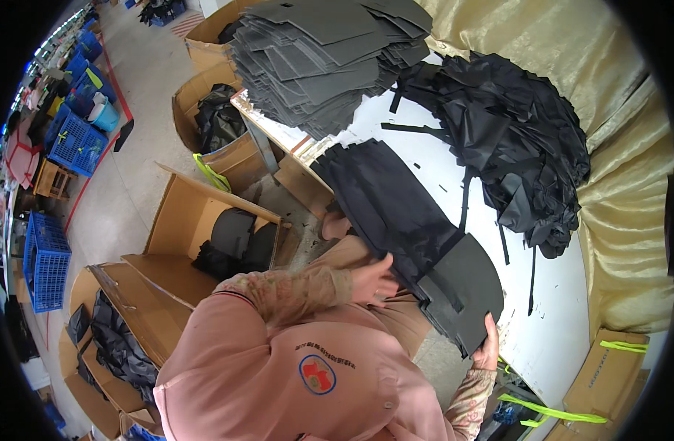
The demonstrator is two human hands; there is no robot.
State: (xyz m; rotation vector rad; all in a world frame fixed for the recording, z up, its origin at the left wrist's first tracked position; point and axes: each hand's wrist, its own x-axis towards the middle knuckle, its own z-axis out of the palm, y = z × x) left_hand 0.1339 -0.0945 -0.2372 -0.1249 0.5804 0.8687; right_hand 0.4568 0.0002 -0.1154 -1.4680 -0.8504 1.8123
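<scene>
While the left hand (372,281) presses flat, fingers spread, on the near edge of the black fabric piece (396,206), the right hand (488,345) grips a grey foam panel (465,283) on the white table (557,309).

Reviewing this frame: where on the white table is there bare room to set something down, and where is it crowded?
Bare white table lies between the black fabric heap and the dark pieces under the right hand and left hand, reaching the near edge. A narrower strip separates the heap from the grey sheet stack. The far end is crowded.
</scene>
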